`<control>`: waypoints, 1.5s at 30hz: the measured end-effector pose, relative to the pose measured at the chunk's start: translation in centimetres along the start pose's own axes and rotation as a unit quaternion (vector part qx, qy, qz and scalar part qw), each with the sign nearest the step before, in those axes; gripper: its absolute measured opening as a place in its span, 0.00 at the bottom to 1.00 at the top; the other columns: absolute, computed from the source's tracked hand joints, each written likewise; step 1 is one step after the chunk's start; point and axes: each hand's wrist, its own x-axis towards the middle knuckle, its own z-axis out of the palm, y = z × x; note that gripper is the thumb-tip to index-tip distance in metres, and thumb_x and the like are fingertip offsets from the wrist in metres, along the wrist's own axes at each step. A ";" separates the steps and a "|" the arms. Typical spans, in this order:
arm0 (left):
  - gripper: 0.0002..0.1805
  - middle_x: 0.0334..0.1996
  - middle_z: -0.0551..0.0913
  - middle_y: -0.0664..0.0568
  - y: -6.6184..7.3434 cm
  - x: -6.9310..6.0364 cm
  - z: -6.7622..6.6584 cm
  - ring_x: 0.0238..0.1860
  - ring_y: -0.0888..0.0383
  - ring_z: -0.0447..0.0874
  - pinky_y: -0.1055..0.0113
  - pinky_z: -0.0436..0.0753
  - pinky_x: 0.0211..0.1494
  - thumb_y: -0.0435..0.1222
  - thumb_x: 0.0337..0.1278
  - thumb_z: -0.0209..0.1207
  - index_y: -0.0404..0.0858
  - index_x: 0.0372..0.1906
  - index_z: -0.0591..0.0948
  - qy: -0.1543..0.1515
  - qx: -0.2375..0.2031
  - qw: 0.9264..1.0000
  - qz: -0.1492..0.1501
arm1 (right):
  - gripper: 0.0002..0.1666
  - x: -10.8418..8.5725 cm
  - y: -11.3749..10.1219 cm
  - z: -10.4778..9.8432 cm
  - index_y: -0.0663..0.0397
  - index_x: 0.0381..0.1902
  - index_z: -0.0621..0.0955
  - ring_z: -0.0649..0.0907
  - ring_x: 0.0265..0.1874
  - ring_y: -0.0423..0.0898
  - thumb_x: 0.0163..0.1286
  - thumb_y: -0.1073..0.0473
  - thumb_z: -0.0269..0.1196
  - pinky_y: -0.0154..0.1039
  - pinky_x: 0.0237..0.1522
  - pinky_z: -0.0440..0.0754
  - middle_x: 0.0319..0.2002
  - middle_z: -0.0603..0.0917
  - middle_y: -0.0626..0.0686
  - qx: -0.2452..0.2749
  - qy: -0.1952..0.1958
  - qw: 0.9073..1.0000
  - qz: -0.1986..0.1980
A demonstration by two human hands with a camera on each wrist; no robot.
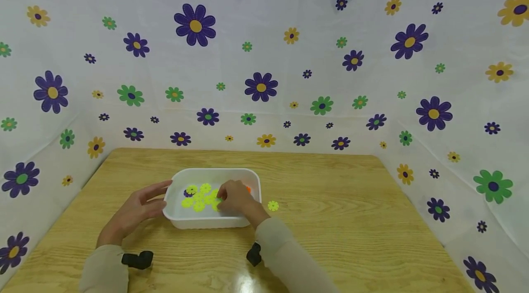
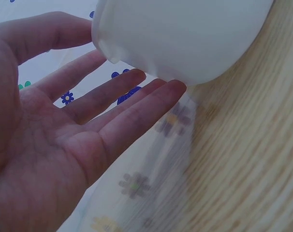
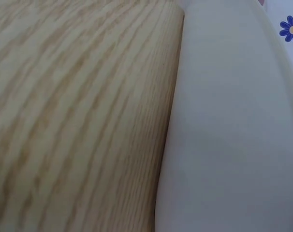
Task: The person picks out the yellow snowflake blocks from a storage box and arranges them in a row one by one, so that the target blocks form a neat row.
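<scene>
Left sleeve: pale, on the arm at the near left of the table [image 1: 53,261], with a black thing [image 1: 137,260] strapped by the wrist.
Left hand [image 1: 134,210]: at the tray's left end, fingers almost straight and spread a bit. The tips touch the rim and the outside wall. It is not wrapped round anything.
White tray [image 1: 212,222]: sits on the wooden table, with little flower shapes inside.
Purple flower [image 1: 187,193]: in the left part of the tray, partly under a yellow one.
Yellow flowers [image 1: 199,199]: a bunch in the tray, some touching, reaching to the right hand.
Right hand [image 1: 236,199]: down inside the tray, fingers bent, tips by the yellow flowers. I can't tell if it pinches one.
Orange bit [image 1: 248,189]: at the tray's right end, mostly hidden by the right hand.
Lone yellow flower [image 1: 273,205]: on the table, just right of the tray.
</scene>
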 end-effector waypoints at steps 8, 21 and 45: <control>0.39 0.79 0.60 0.32 0.1 -0.1 0.1 0.72 0.32 0.71 0.60 0.89 0.58 0.42 0.71 0.61 0.42 0.81 0.61 0.002 -0.007 1.000 0.009 | 0.12 -0.3 -0.3 0.3 0.60 0.40 0.89 0.79 0.32 0.39 0.56 0.65 0.74 0.28 0.36 0.79 0.37 0.87 0.52 -0.024 -0.002 1.000 -0.006; 0.38 0.79 0.61 0.32 0.1 -0.1 0.1 0.72 0.31 0.71 0.58 0.89 0.58 0.41 0.72 0.61 0.42 0.81 0.61 0.002 -0.007 1.000 0.017 | 0.09 -0.4 0.0 0.3 0.57 0.36 0.86 0.78 0.31 0.38 0.60 0.65 0.76 0.28 0.36 0.78 0.34 0.86 0.52 0.005 -0.004 1.000 -0.016; 0.38 0.78 0.61 0.31 0.1 -0.2 0.2 0.70 0.32 0.75 0.58 0.89 0.58 0.42 0.72 0.60 0.42 0.81 0.61 0.005 0.001 1.000 0.015 | 0.07 -1.9 0.5 -4.4 0.66 0.43 0.87 0.89 0.27 0.53 0.69 0.71 0.65 0.41 0.34 0.92 0.35 0.88 0.59 0.163 -0.018 0.986 -0.024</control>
